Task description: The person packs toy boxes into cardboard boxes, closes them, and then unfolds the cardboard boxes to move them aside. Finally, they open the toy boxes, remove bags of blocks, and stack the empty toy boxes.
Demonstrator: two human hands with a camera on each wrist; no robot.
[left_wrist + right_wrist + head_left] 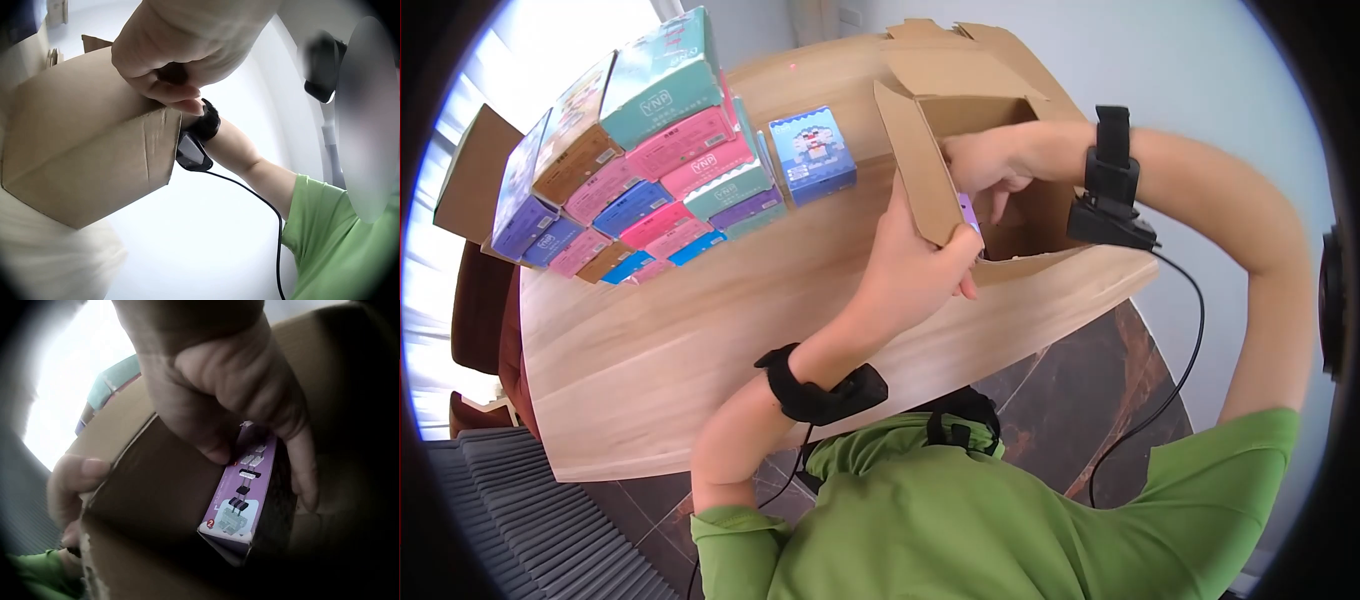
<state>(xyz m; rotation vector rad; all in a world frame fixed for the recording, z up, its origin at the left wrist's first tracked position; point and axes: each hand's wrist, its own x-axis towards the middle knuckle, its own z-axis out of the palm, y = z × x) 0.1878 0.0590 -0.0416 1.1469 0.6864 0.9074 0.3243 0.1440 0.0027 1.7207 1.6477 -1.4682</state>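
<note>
An open cardboard carton (1040,215) stands on the wooden table at the right. My left hand (915,255) grips its near side at the flap, thumb over the edge, as the right wrist view also shows with the left thumb (94,465) on the rim. Inside the carton, my right hand (231,394) pinches a slim purple box (240,494) between thumb and fingers. Block pictures and a red number 2 are printed on that box's narrow side. In the head view only a sliver of the purple box (969,212) shows past the flap.
A stack of colourful toy boxes (650,170) fills the table's left side, with a blue box (812,155) standing beside it. Another brown carton (475,170) is behind the stack. The carton's flaps (970,65) spread outward at the back. Cables (1190,350) hang from both wrist cameras.
</note>
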